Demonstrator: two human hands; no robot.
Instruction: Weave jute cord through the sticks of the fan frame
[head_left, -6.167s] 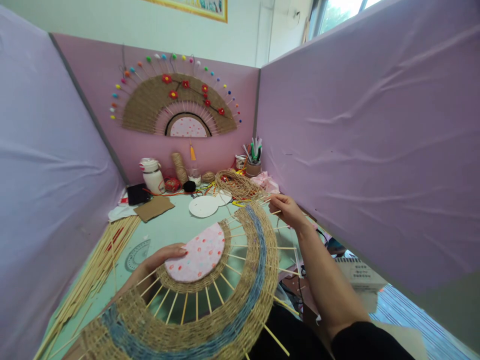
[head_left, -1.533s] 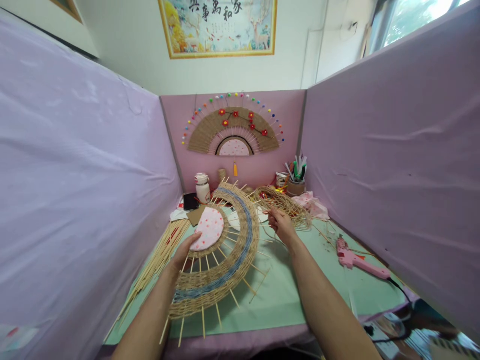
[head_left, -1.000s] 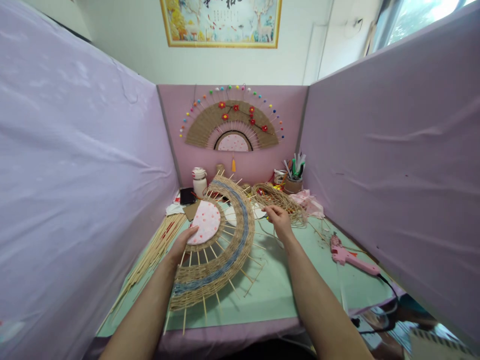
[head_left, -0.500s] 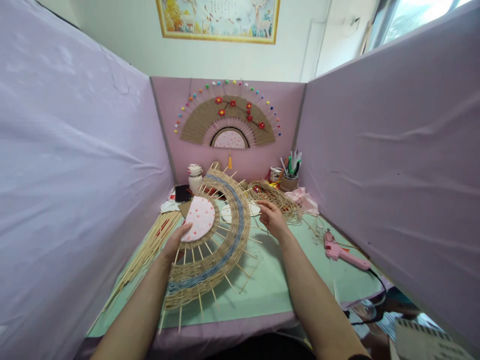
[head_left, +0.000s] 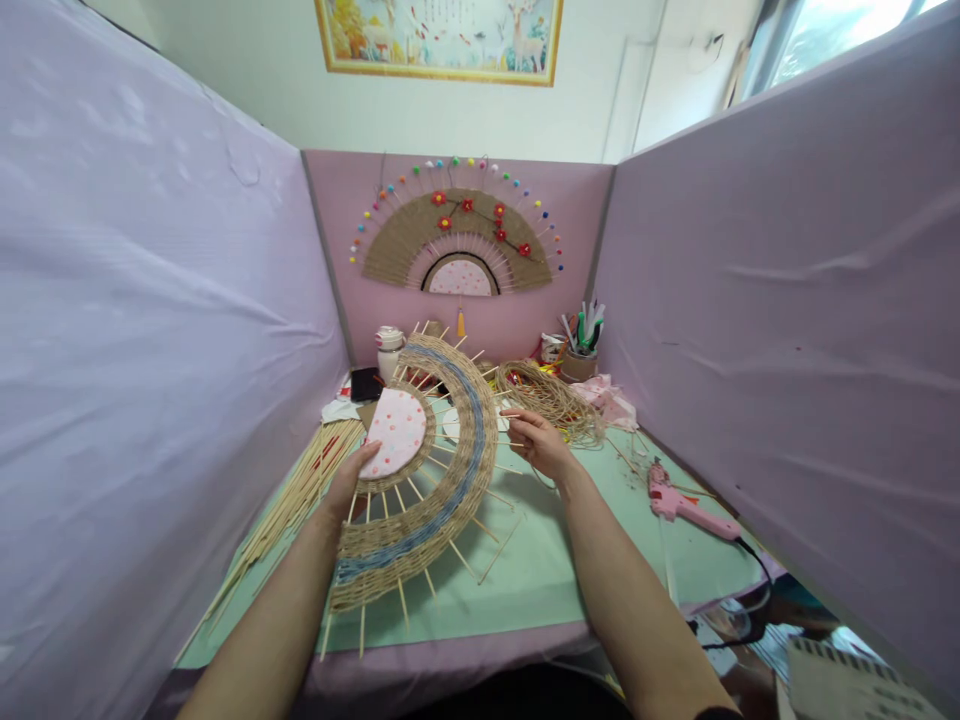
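A woven fan [head_left: 480, 430] of tan cord with a blue band and thin sticks poking past its rim is tilted over the table. My left hand [head_left: 354, 478] grips its inner part, thumb on the white half-disc [head_left: 397, 432] with pink dots, other fingers behind. At the fan's right rim, my right hand [head_left: 538, 440] is closed in a pinch on a thin stick end; a strand of cord hangs below the fingers.
A pink glue gun [head_left: 694, 512] with a black cable lies at the right. Loose sticks [head_left: 289, 510] lie left. Behind are a cord bundle [head_left: 559, 400], a white bottle [head_left: 389, 352] and a tool pot [head_left: 579, 365]. A finished fan [head_left: 390, 245] hangs on the back panel.
The fan has shifted slightly left, with its rim turned a little. My right hand has moved slightly left along with it.
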